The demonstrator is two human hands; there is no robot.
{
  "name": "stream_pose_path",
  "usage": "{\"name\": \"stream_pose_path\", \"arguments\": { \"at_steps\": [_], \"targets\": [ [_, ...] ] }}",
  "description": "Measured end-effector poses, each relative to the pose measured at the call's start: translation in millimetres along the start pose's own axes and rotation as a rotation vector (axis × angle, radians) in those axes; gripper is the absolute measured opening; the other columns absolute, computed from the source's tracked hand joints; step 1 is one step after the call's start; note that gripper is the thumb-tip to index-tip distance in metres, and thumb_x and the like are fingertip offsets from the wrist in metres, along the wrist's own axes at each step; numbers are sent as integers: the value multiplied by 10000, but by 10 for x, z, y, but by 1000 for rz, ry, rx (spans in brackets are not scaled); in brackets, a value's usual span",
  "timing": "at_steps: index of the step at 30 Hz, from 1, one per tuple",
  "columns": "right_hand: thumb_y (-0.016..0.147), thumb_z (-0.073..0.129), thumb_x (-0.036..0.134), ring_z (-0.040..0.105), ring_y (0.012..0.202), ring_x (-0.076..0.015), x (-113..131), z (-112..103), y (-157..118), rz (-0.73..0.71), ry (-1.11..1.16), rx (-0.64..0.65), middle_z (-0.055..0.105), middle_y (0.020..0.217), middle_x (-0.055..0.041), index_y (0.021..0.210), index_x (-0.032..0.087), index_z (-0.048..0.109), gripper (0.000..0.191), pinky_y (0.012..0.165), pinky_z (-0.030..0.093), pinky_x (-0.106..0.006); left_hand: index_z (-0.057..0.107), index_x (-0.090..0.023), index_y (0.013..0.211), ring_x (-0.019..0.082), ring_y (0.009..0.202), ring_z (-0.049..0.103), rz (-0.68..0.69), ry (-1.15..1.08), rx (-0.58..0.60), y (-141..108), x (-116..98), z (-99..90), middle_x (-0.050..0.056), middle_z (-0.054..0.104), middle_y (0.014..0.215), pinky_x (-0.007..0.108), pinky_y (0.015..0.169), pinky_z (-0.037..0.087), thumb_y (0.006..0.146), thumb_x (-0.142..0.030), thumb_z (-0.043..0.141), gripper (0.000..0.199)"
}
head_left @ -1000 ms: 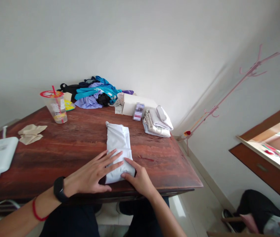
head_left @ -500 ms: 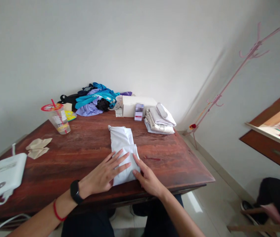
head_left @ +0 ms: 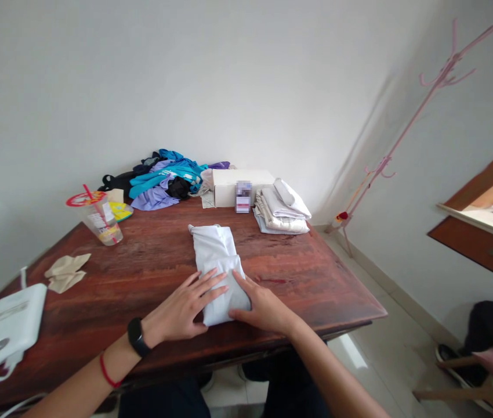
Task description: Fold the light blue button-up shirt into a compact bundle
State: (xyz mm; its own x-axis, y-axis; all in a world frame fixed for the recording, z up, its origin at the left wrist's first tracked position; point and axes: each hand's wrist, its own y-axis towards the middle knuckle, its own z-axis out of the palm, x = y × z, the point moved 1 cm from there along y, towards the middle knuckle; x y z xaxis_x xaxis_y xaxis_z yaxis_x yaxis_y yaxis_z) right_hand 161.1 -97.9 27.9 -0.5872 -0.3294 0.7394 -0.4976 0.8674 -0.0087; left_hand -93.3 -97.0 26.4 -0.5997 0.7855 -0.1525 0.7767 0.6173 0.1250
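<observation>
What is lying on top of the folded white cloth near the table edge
Both hands rest flat on its near end: the left hand with fingers spread, the right hand along its right edge. The far half of the white cloth lies bare; the part under the palms is hidden.

White cloth (head_left: 218,261); reddish-brown table (head_left: 151,273)
</observation>
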Motion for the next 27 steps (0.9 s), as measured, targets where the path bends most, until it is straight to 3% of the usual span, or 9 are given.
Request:
{"name": "stream_pose_path", "arguments": {
  "at_steps": [4,9,13,16,18,20,23,27],
  "targets": [
    [805,784,373,500,1399,-362,42,-16,16,-65,-35,-32,369,1626,-103,1608,286,298,942,1140,410,-487,286,-218,1602,358,1571,89,-36,48,-93,33,-18,6,130,138,1708,582,1238,160,708,-137,668,976],
    [935,649,411,594,1313,-313,-9,-15,32,-112,95,-144,564,1485,-71,1543,271,437,659,1112,436,-474,279,-237,1611,360,1575,43,-39,91,-105,82,-27,-12,93,101,1718,608,1235,119,635,-43,584,1041],
    [958,612,441,675,1165,-326,-27,-38,40,-129,81,-115,663,1375,-72,1516,259,487,600,1020,488,-461,233,-263,1629,302,1575,110,-35,104,-117,119,16,12,70,207,1700,557,1236,204,816,-8,505,895],
    [974,575,468,704,856,-249,-26,-25,52,-99,118,-130,771,1053,-49,1476,227,547,558,848,542,-393,211,-288,1636,273,1570,151,-48,104,-174,130,59,29,71,243,1689,519,1220,280,949,-2,390,766],
    [978,554,503,608,641,-168,-26,6,58,-41,229,-160,726,800,-8,1435,209,599,545,681,526,-312,252,-296,1626,280,1571,146,-52,107,-203,122,73,36,67,231,1693,526,1221,288,978,-10,372,719],
    [965,553,550,507,538,-127,-27,46,58,25,374,-176,654,671,9,1383,188,653,562,556,474,-260,309,-301,1608,285,1569,150,-42,115,-216,107,72,40,57,239,1691,536,1223,290,988,-14,373,686],
    [916,599,598,460,494,-117,-34,102,46,103,506,-153,621,640,-1,1335,152,691,619,477,446,-250,375,-293,1581,280,1554,209,-6,103,-226,88,56,43,59,311,1664,521,1213,329,991,-21,386,649],
    [934,582,580,502,509,-128,-73,125,4,107,481,-124,613,669,-5,1364,161,665,606,498,455,-260,412,-263,1560,263,1517,303,3,52,-225,86,60,60,76,399,1616,484,1187,391,963,2,394,653]
  ]
}}
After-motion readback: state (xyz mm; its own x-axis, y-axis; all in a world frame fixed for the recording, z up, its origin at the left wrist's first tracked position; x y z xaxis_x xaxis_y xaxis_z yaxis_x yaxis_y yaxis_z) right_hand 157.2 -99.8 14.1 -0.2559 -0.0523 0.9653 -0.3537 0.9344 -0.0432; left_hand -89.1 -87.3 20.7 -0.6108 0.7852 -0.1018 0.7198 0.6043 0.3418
